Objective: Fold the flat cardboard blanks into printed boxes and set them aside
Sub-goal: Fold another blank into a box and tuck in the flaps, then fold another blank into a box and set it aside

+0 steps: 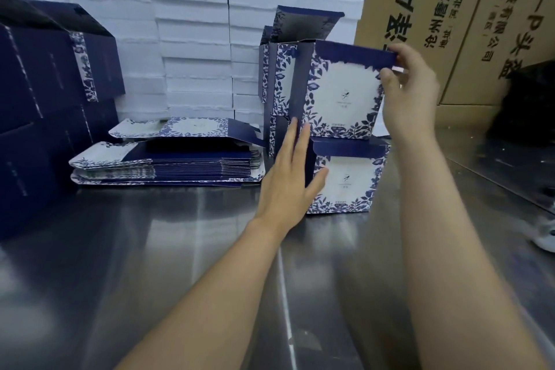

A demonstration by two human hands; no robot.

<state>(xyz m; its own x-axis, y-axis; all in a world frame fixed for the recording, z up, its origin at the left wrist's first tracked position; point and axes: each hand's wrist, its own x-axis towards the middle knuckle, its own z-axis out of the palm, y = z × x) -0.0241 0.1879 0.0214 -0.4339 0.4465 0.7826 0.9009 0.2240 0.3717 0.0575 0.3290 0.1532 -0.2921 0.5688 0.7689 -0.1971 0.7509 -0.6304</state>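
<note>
Blue-and-white card is under both my hands: my right hand (411, 90) pinches the top right corner of the new box (342, 90), thumb in front and fingers behind its blue lid flap, so I can steer it from above as it goes onto the lower box (345, 180). My left hand (288, 177) lies flat and open, fingers straight, gripping nothing; it presses against the dark left side of the pair where the two meet, I judge to keep their edges in line while the top one settles. The new box looks to be seated on the lower one, its lid flap upright and not yet tucked. Just behind and to the left stand more folded boxes (279, 75), one with a tall open flap, so this corner is plainly where finished ones go. Further left, within easy reach, the flat blanks (168, 165) lie in a low stack on the steel table (150, 249), and plenty remain, so the job is far from over. Dark blue cartons (45, 93) stand at the far left, white slabs (192, 39) are piled behind the blanks, and brown printed shipping cartons (420, 9) stand at the back right.
</note>
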